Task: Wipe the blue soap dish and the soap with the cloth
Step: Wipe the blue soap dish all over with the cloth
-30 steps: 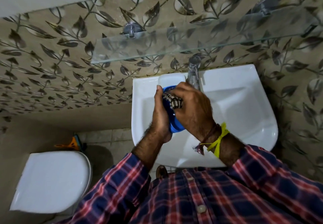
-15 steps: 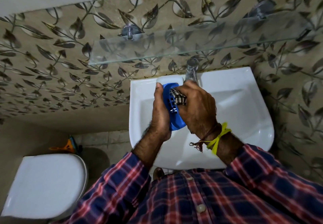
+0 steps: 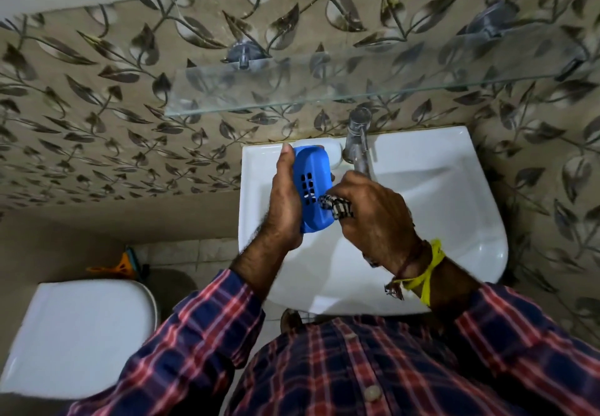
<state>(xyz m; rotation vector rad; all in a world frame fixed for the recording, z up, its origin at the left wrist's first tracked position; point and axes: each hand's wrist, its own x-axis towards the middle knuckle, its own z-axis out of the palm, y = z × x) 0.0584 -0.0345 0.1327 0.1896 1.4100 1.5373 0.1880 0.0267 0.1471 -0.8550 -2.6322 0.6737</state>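
Observation:
The blue soap dish (image 3: 313,185) is held on edge over the white sink (image 3: 454,194), its slotted underside turned toward me. My left hand (image 3: 284,201) grips it from the left side, thumb up along its top edge. My right hand (image 3: 373,217) grips a bunched black-and-white checked cloth (image 3: 336,207) and presses it against the dish's lower right part. A white soap (image 3: 334,152) lies on the sink's back ledge, just behind the dish and left of the tap.
A chrome tap (image 3: 357,142) stands at the sink's back, close to my right hand. A glass shelf (image 3: 324,91) juts from the leaf-patterned wall above. A white toilet lid (image 3: 78,334) is at lower left, with an orange brush (image 3: 121,266) on the floor.
The dish has been turned so more of its slotted underside faces me. The cloth has slid from the dish's upper part down toward its lower right.

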